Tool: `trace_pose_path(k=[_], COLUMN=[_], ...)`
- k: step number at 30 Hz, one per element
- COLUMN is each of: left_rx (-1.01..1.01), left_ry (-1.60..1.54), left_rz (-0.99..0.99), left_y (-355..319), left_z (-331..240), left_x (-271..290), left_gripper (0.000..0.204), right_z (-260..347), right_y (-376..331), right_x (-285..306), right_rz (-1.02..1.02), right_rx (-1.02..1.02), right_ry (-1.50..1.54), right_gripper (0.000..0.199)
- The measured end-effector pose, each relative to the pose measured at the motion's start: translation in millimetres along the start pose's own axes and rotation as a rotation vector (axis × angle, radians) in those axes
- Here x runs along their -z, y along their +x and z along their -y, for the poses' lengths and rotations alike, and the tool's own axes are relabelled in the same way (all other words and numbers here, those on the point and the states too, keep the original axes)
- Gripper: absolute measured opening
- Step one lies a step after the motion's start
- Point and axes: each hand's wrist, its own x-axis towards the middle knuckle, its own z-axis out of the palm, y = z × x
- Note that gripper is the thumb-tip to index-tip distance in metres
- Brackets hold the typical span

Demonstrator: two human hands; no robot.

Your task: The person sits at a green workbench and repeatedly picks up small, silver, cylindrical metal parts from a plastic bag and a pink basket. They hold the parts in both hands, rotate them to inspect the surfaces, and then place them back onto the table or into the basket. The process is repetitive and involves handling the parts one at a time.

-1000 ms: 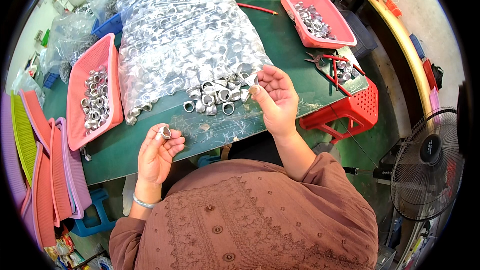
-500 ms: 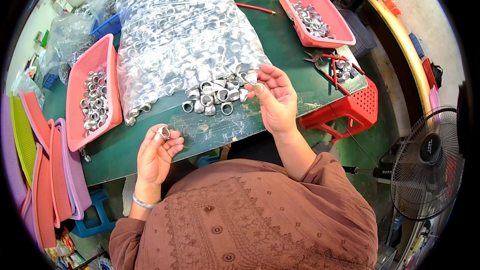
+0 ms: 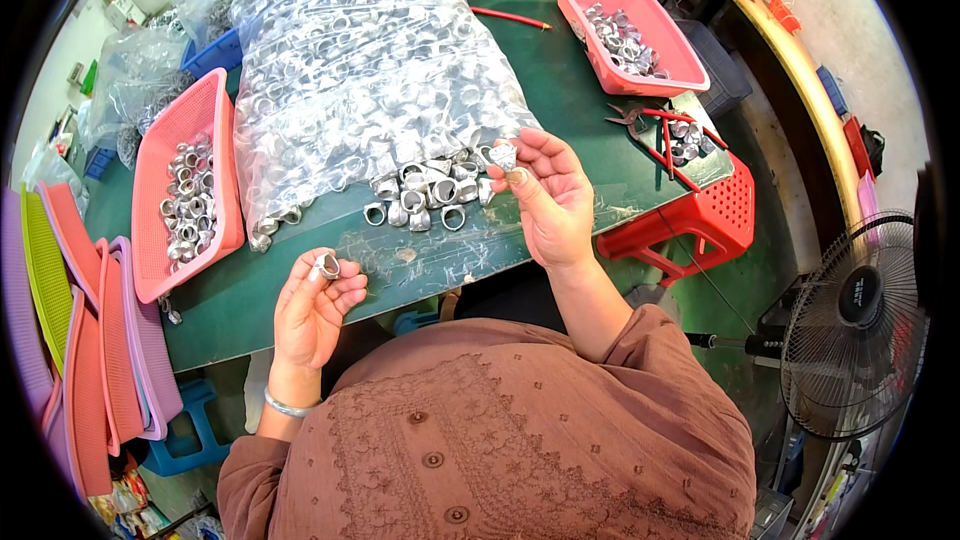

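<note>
Between the fingertips of my left hand (image 3: pixel 312 310) is a silver ring (image 3: pixel 328 265), held above the table's near edge. My right hand (image 3: pixel 552 195) pinches another silver ring (image 3: pixel 503 156) by its band, its broad patterned face showing. That ring is at the right side of a small pile of loose silver rings (image 3: pixel 425 190), which lies at the mouth of a big clear plastic bag (image 3: pixel 370 70) full of such rings. A pink basket (image 3: pixel 150 220) with silver rings stands left of the bag.
On the green table (image 3: pixel 400 270), a second pink basket (image 3: pixel 680 50) holds metal pieces at the far right. Red-handled pliers (image 3: pixel 640 118) lie near more pieces. A red pencil (image 3: pixel 510 17) lies behind. A red stool (image 3: pixel 725 205) and a fan (image 3: pixel 860 310) stand right; stacked baskets (image 3: pixel 95 330) left.
The ring in my right fingers has turned, so its patterned face now shows more fully. My left hand keeps its ring in almost the same place.
</note>
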Motion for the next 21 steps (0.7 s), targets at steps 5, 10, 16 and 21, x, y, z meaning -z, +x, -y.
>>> trace_pose_path(k=[5, 10, 16, 21], left_rx=[0.01, 0.013, 0.01, -0.007], left_ry=[0.006, 0.011, -0.019, 0.009], left_rz=[0.001, 0.006, 0.027, 0.038], left_y=[-0.1, -0.2, 1.2, 0.3], left_z=[-1.1, -1.8, -0.3, 1.6], left_x=[0.3, -0.8, 0.4, 1.6], left_gripper=[0.026, 0.025, 0.02, 0.024], right_z=[8.5, 64.2, 103.2, 73.3], right_y=[18.6, 87.5, 136.3, 73.4], right_x=[15.7, 56.1, 96.6, 38.0], right_rz=[-0.03, -0.204, -0.261, 0.006], right_rx=[0.109, 0.478, 0.705, 0.201], right_ry=[-0.183, -0.799, -1.69, -1.297], right_gripper=[0.037, 0.025, 0.038, 0.027])
